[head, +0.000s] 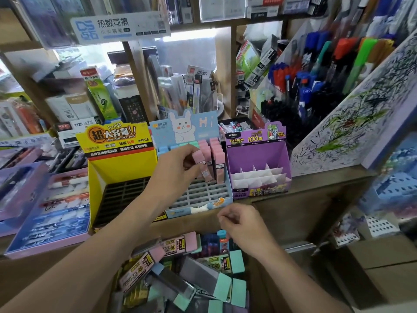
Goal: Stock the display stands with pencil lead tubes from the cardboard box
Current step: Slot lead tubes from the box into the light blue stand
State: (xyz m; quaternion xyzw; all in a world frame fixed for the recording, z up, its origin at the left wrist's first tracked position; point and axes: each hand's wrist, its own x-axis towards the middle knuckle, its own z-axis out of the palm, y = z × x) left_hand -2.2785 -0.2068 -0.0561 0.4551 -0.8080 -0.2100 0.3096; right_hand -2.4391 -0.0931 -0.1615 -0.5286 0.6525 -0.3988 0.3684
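Observation:
My left hand (pixel 180 163) pinches a pink-capped lead tube (pixel 204 167) over the grid of the blue rabbit display stand (pixel 222 195), beside pink tubes (pixel 217 159) standing in its back rows. My right hand (pixel 242 222) hovers above the cardboard box (pixel 259 281), fingers loosely curled, apparently holding nothing. The box holds several loose tubes with pink and mint caps (pixel 237 260); one blue-capped tube (pixel 223 241) stands just under my right fingers. A yellow stand (pixel 119 172) with an empty black grid sits left; a purple stand (pixel 257 159) with white dividers sits right.
Flat purple trays of erasers (pixel 56 211) lie at left. A scribbled test pad (pixel 352 123) and racks of pens (pixel 316 71) rise at right. Shelves of boxed stationery (pixel 101 98) stand behind the stands. Brown cartons (pixel 388 267) sit low right.

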